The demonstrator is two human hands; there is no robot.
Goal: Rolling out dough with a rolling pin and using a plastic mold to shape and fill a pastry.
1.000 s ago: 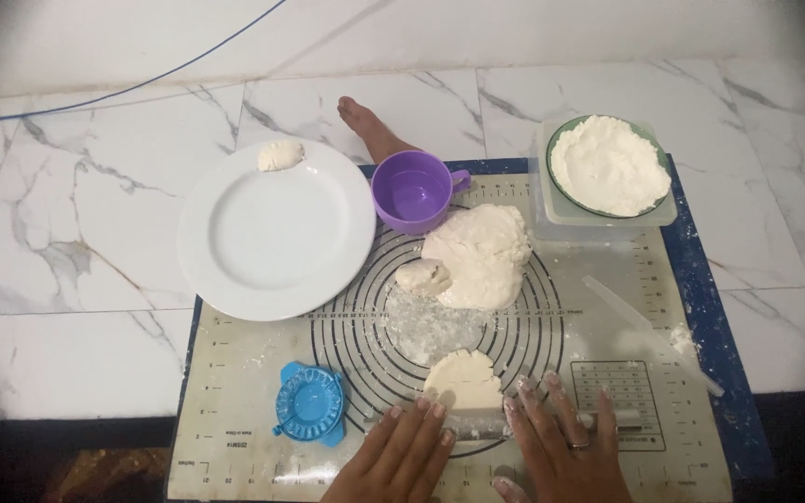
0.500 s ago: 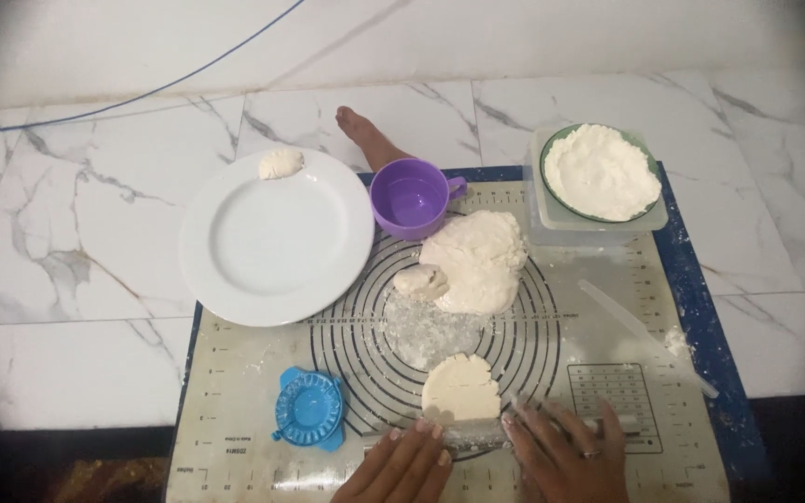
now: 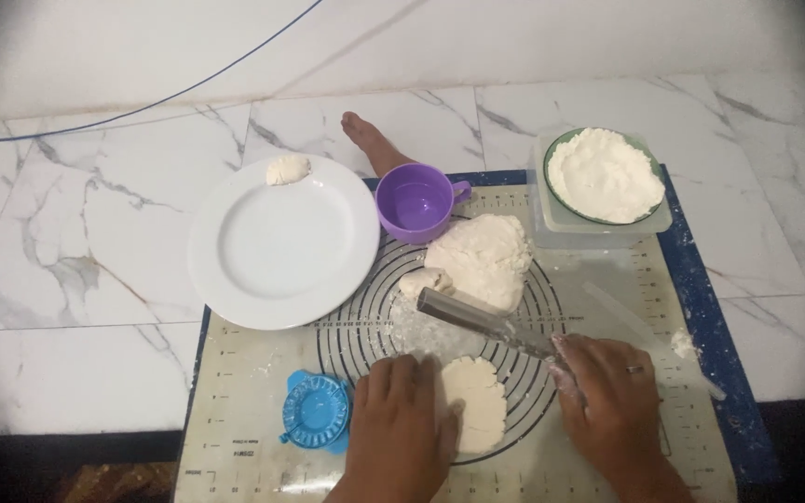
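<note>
A flattened round of white dough [image 3: 477, 402] lies on the near part of the ringed baking mat [image 3: 253, 373]. My left hand [image 3: 401, 421] rests flat on the mat, its fingers against the round's left edge. My right hand [image 3: 607, 401] grips one end of a grey metal rolling pin [image 3: 477, 319]. The pin slants up and to the left over the mat, above the round. Beyond it sit a big lump of dough [image 3: 482, 256] and a small dough piece [image 3: 424, 279].
A white plate [image 3: 225, 279] at the left holds one folded dough piece [image 3: 287, 169]. Also here: a purple cup [image 3: 414, 203], a blue dumpling press [image 3: 315, 411], a green bowl of white filling [image 3: 605, 174] in a clear tray, and a bare foot [image 3: 370, 140] on the marble floor.
The rolling pin has come off the dough's near edge and now slants over the mat in my right hand alone. My left hand has shifted to the dough's left side.
</note>
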